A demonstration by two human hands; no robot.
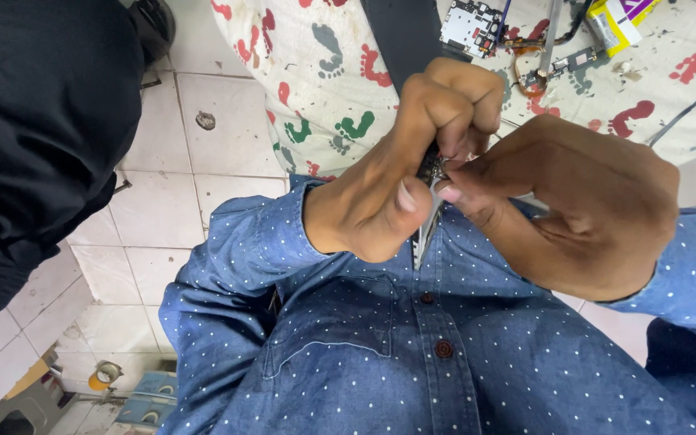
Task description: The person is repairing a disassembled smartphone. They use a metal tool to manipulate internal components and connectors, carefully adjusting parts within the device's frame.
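White tiled floor (227,137), footprint-patterned cloth (316,72) on the worktop | I saw metal tweezers (427,229) above my blue dotted shirt (412,354), before the cloth's near edge | left hand (400,173) fisted round them, right hand (582,205) pinching the tip, hands touching | circuit board (470,26) at far edge | risk: tip could slip into a finger.

Footprint-patterned cloth (316,72) bears a circuit board (470,26).
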